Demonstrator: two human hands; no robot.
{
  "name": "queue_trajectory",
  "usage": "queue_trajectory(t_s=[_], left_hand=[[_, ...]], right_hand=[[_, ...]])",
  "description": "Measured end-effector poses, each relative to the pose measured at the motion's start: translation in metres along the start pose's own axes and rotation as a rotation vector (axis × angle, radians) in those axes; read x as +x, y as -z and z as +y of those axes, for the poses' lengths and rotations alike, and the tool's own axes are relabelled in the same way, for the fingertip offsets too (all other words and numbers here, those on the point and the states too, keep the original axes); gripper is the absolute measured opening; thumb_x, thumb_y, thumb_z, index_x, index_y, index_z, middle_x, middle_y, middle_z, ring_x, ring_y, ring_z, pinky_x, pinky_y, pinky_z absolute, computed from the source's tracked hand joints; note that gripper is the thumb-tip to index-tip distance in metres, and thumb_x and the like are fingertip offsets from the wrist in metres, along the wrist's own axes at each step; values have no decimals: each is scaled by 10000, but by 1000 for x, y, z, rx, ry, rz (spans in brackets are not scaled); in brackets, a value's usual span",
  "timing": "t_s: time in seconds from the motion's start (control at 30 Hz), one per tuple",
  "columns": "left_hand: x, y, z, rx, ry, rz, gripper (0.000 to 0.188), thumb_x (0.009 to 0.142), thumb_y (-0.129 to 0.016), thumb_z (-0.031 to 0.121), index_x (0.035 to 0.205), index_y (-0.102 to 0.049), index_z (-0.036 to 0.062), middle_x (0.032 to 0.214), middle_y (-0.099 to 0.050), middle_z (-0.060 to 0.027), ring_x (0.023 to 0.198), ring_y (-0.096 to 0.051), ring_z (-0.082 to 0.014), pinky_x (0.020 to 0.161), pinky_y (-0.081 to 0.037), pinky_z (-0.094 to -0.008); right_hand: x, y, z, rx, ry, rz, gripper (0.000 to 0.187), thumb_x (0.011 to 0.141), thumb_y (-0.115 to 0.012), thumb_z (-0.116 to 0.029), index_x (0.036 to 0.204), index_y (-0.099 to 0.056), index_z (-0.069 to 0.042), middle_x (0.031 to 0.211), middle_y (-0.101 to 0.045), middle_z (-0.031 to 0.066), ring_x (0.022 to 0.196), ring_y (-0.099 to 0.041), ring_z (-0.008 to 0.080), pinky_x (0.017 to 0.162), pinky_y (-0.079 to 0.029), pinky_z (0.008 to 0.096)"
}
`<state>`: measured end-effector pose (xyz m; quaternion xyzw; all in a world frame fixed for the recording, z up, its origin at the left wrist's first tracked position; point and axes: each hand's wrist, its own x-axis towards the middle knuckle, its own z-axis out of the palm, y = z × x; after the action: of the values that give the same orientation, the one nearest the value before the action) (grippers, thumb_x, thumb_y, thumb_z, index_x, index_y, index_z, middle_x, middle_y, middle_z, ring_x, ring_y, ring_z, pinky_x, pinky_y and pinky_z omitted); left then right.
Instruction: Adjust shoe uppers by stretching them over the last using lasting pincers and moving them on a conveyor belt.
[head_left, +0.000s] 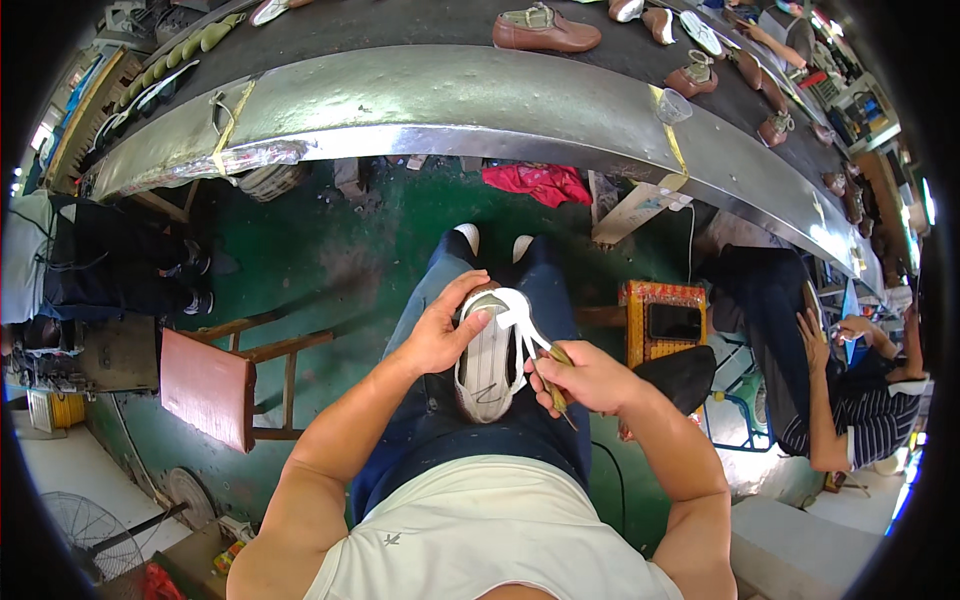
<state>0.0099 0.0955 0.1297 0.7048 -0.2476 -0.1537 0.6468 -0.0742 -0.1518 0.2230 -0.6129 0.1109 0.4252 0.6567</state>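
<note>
A shoe (487,362) lies sole-up on my lap, its pale ribbed sole facing me. My left hand (440,325) grips the shoe along its left side, with the fingers curled over the toe end. My right hand (583,378) holds a thin wooden-handled tool (556,382) whose tip reaches the shoe's right edge. A white strip (516,310) curls away from the sole near the toe, between my two hands.
A curved metal conveyor (450,95) carries several brown shoes (545,30) ahead of me. A red wooden stool (215,385) stands on my left, an orange stool (665,320) on my right. A seated person (835,400) is at the right. A red cloth (535,182) lies on the green floor.
</note>
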Motion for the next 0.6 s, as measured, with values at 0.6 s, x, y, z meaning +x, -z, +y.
queue_trajectory(t_s=[0.6], left_hand=[[3,-3,-10,-288,379,208,443,967,-703,165,1377,-566,69,1258,-626,-80,1162,-577,-161,1022,-466,-325]], right_hand=[[30,-20,46,-1096,368,491,285,953,-624,-156,1139,-519,33,943,-649,247,852,-670,444,741,-550,507]])
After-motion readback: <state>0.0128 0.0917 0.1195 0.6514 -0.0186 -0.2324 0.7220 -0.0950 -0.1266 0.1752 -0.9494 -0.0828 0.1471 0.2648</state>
